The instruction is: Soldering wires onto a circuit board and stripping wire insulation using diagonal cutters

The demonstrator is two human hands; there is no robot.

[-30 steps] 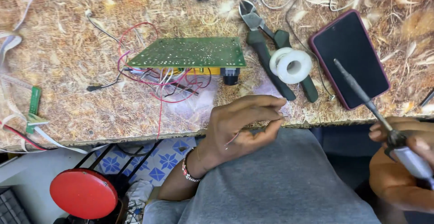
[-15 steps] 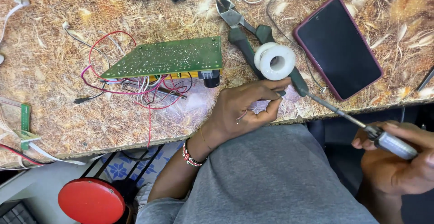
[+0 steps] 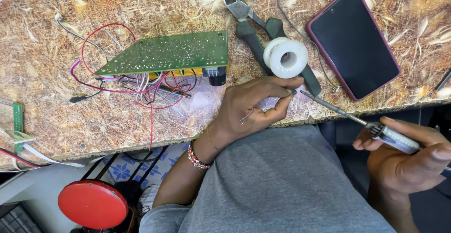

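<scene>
My left hand (image 3: 256,108) rests at the table's front edge, fingers pinched on a thin red wire (image 3: 246,115). My right hand (image 3: 408,153), off the table at the lower right, grips a soldering iron (image 3: 366,126) whose tip points left and nearly touches my left fingertips. Just above the left hand lies a white solder spool (image 3: 285,57) on top of green-handled cutting pliers (image 3: 256,35). A green circuit board (image 3: 171,53) with a tangle of red and white wires (image 3: 141,85) sits to the left.
A dark phone in a maroon case (image 3: 353,42) lies at the right of the chipboard table (image 3: 94,120). A small green board strip (image 3: 18,118) is at the left edge. A red round stool (image 3: 93,204) stands below the table. Small connectors lie at the far edge.
The soldering iron has swung down and left, bringing its tip from over the phone to my left fingertips. My left hand has stayed at the table edge, pinching the wire.
</scene>
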